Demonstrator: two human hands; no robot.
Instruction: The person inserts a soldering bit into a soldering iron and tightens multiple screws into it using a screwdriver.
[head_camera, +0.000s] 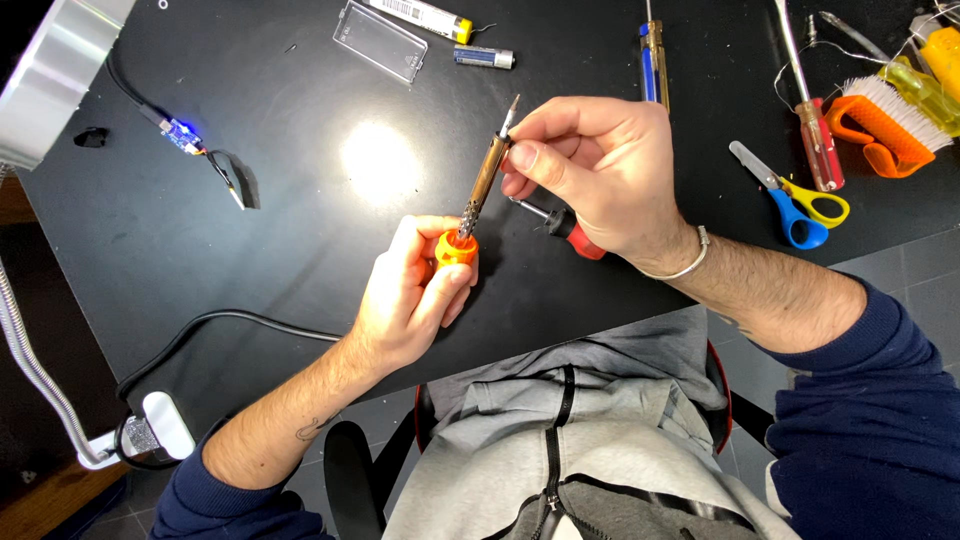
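Note:
My left hand (412, 295) grips the orange handle end (455, 249) of a soldering iron above the black table (200, 250). Its brownish metal barrel (486, 180) rises up and to the right to a pointed silver tip (512, 110). My right hand (590, 165) pinches the barrel near the tip between thumb and fingers. A small red-handled screwdriver (570, 230) lies on the table just beneath my right hand, partly hidden by it.
At the back lie a clear plastic lid (380, 40), a small battery (484, 57) and a blue-and-yellow tool (654, 60). To the right are blue-and-yellow scissors (800, 205), a red screwdriver (815, 140) and an orange brush (880, 125). A small circuit board (180, 133) with a wire sits left.

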